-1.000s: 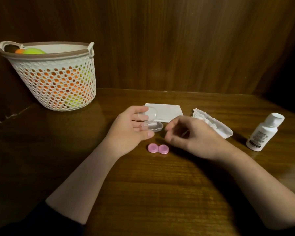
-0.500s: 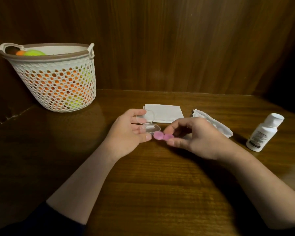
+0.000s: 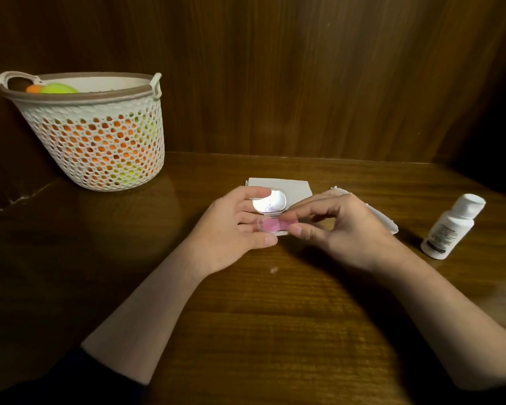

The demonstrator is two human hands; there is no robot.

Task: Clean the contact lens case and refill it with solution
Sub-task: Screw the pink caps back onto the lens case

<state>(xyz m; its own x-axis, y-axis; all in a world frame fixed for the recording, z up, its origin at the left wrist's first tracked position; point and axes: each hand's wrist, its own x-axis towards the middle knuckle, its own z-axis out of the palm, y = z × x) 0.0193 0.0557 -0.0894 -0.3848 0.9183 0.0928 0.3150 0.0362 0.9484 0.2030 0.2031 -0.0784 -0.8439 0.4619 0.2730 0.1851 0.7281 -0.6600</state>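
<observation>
Left hand point(image 3: 231, 229) grips small clear hinged plastic box point(image 3: 270, 211), mirrored lid up. Right hand point(image 3: 342, 229) pinches pink double-well lens case point(image 3: 278, 225) at the box's base, above glossy dark wooden table point(image 3: 275, 317). Bare tabletop in front of the hands. White solution bottle point(image 3: 450, 229) near right edge, white mesh basket point(image 3: 100, 135) back-left. Wood-panel wall behind. Folded white paper point(image 3: 292, 187) and crumpled wrapper point(image 3: 383, 220) partly hidden by hands.

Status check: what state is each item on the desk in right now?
Clear hinged plastic box: open, gripped by left hand.
Pink double-cup lens case: capped, pinched by right hand, going into the box.
White solution bottle: capped, upright.
White lattice basket: upright, filled.
</observation>
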